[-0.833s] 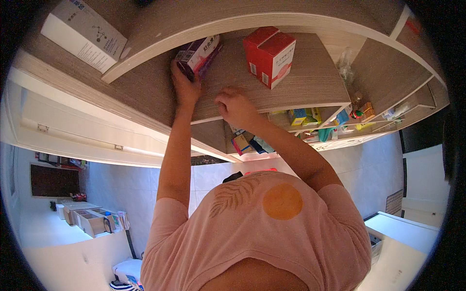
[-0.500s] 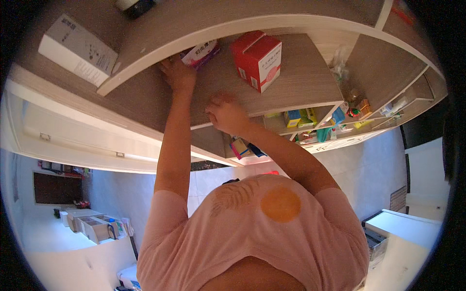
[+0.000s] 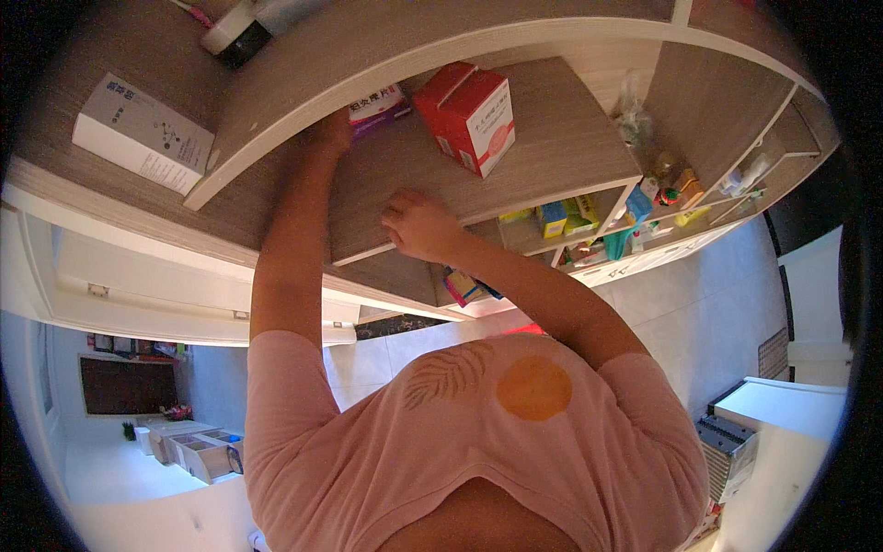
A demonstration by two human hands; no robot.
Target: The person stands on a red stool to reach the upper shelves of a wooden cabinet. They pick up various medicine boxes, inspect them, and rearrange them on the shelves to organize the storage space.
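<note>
My left hand [image 3: 333, 134] reaches deep into the shelf compartment, its fingers hidden in shadow behind the upper shelf edge. Just right of it is a purple and white box [image 3: 377, 109], partly covered by that edge. My right hand [image 3: 418, 224] is curled into a loose fist at the front edge of the shelf board [image 3: 552, 138], with no object showing in it. Farther back, between the hands and the compartment's right side, stands a red and white box [image 3: 467, 120].
A white and grey box [image 3: 143, 133] lies on the upper left shelf, near a white and black object [image 3: 235, 37]. Lower right compartments hold small yellow and blue boxes [image 3: 554, 219] and a clear plastic bag [image 3: 633, 115]. Below is a pale tiled floor [image 3: 681, 285].
My left hand has gone farther in, so its fingers, visible before, are now hidden. The right hand stays at the shelf edge, still curled. The whole view has shifted slightly.
</note>
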